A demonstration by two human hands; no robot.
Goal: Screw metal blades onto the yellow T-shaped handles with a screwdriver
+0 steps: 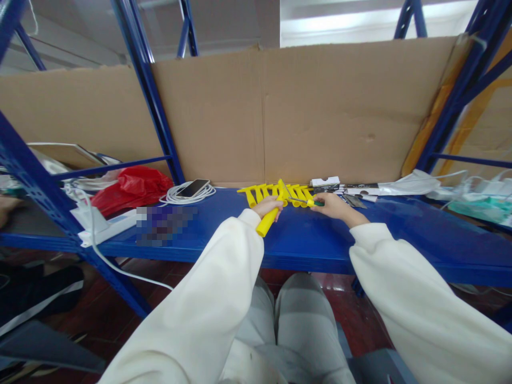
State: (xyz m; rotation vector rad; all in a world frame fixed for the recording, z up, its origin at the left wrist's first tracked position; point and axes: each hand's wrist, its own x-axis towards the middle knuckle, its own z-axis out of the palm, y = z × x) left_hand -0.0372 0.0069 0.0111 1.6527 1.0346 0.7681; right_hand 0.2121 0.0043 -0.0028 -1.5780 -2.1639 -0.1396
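Observation:
My left hand (271,206) is closed around a yellow T-shaped handle (266,225), its thick grip pointing toward me and its narrower head pointing away. In my right hand (333,207) is a screwdriver (319,202) with a green and yellow handle, fingers closed on it. Its thin metal shaft points left toward the head of the yellow piece; whether the tip touches cannot be made out. Just behind my hands lie several similar yellow handles (251,197) in a row on the blue shelf (320,242), partly hidden by my hands and the held piece.
A phone (194,188) rests on a coiled white cable (170,198) at left, near a red plastic bag (132,186) and a white power strip (116,224). Small boxes (326,182) and a plastic bag (412,183) lie back right. A cardboard wall (320,106) stands behind.

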